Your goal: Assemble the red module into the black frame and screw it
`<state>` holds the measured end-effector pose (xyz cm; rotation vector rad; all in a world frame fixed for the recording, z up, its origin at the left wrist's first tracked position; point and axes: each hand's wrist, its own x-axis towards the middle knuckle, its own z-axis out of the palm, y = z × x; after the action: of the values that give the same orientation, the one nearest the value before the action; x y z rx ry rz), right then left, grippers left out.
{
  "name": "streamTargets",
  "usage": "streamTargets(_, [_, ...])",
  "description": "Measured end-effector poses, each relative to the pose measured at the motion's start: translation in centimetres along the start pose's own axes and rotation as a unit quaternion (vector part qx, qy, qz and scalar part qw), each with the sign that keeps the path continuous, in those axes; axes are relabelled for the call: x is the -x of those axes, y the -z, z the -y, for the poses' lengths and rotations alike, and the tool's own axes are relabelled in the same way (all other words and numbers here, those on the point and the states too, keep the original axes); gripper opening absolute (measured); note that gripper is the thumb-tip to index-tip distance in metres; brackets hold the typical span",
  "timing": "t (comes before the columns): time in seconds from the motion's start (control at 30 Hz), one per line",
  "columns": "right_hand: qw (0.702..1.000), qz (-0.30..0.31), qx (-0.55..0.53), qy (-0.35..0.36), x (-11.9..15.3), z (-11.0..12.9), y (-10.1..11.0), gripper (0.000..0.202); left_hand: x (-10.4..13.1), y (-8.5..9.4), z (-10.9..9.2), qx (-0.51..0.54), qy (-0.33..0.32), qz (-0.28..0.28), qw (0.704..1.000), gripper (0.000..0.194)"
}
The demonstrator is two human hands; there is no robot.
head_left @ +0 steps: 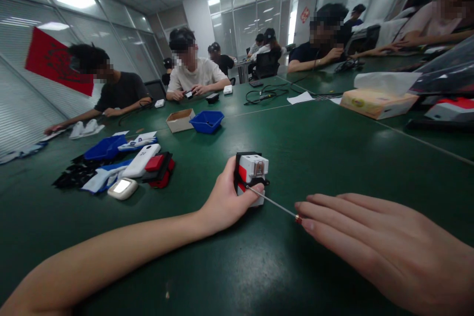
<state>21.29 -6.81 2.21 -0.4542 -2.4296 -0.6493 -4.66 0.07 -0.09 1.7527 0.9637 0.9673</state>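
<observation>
A white and red block-shaped device (259, 165) with a black bracket stands on the green table, and my left hand (230, 196) is wrapped round its left side, thumb across the front. From the bracket near my left thumb, a thin metal screwdriver shaft (276, 203) slants down to the right. Its small red end lies at the fingertips of my right hand (355, 237), which is palm down with the fingers together. The thumb side of the right hand's grip is partly hidden.
On the green table (296, 158), a blue tray (207, 122) and a cardboard box (180, 120) stand ahead. Left are a white phone-like item (145, 160), a red and black device (159, 169) and gloves. A tissue box (377, 102) stands right. Several people sit beyond.
</observation>
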Motion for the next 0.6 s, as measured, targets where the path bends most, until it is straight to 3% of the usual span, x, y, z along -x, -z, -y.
streamTargets(0.3, [0.999,0.021,0.029,-0.033,1.5,-0.1,-0.4,0.027,0.0,0.0,-0.2,-0.014,-0.019,0.009,1.000,0.047])
streamTargets(0.5, [0.999,0.018,0.035,0.020,0.4,-0.2,0.2,0.032,0.0,0.0,0.1,-0.001,-0.013,0.007,1.000,0.051])
streamTargets(0.6, [0.999,0.006,0.037,0.008,0.4,-0.2,0.4,0.033,0.0,0.0,0.0,-0.003,-0.013,0.009,1.000,0.051])
